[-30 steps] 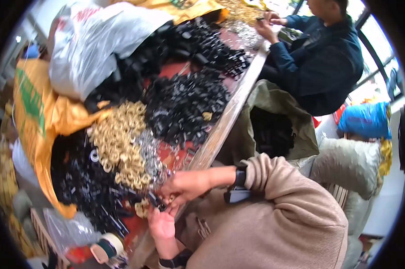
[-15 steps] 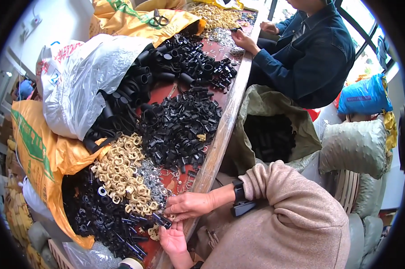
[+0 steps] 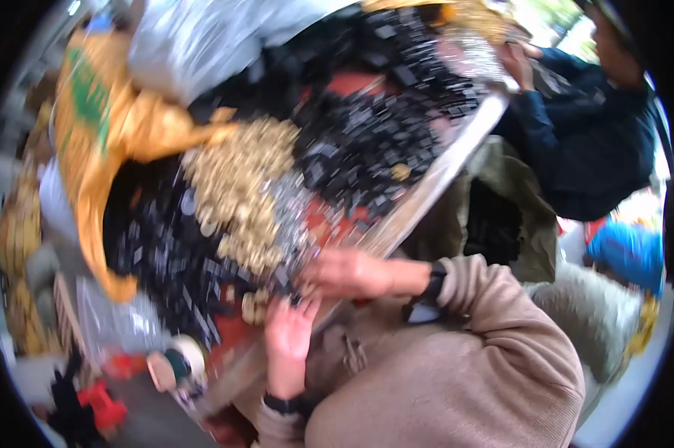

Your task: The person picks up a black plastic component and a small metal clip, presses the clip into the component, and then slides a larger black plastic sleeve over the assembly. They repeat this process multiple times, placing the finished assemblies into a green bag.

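Motion blurs the whole picture. My left hand is palm up at the table's near edge, its fingertips pinching at a small black plastic part. From the right my right hand reaches over, fingers curled and closed on the same part; its exact shape is smeared. Beyond my hands lies a heap of cream-coloured ring-like pieces, with small silvery metal pieces along its right side. To the left is a pile of black plastic fittings. One cream piece lies beside my left hand.
The red tabletop has a pale wooden edge. More black pieces lie farther off. An orange woven sack and a clear plastic bag flank the table. A co-worker sits far right behind an open olive sack.
The view has swung, so the floor at lower left with a red object now shows. My hands remain together around the small black part at the table's edge.
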A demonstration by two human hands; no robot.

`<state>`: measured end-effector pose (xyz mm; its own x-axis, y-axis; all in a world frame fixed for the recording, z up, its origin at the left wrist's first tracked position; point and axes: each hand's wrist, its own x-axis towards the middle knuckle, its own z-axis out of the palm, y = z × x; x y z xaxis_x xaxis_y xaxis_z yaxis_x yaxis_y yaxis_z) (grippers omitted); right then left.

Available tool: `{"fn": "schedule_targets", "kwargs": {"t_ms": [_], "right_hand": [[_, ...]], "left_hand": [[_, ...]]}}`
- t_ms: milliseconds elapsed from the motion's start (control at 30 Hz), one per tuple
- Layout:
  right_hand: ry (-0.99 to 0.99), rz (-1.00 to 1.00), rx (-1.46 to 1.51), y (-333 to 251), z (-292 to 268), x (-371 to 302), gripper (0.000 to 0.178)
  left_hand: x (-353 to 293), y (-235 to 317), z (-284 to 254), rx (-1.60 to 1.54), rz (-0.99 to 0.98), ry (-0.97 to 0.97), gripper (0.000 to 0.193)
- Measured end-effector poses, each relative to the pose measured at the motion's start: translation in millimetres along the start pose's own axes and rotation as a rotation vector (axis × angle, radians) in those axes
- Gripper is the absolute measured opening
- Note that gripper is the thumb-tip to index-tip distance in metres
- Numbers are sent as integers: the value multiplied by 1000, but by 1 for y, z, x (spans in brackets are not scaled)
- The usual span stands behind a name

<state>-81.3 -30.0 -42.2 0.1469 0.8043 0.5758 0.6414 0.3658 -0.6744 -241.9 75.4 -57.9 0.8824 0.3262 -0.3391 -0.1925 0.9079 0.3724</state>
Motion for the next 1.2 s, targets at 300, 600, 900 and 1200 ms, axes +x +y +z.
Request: {"fn": "schedule_targets", "kwargs": {"t_ms": [300, 600, 900, 1200], "right_hand": [[-140, 208, 283, 9, -22, 19, 28], [-363, -43, 85, -16, -18, 32, 35], [-497, -101, 197, -25, -19, 30, 33], [-346, 88, 177, -27, -16, 16, 33]], "left_hand": [[-4, 25, 11, 339, -135, 65, 23], [-16, 30, 14, 486, -336, 6, 31], [-29, 20, 16, 435, -471, -44, 26], [-23, 17, 19, 508, -357, -83, 23]]}}
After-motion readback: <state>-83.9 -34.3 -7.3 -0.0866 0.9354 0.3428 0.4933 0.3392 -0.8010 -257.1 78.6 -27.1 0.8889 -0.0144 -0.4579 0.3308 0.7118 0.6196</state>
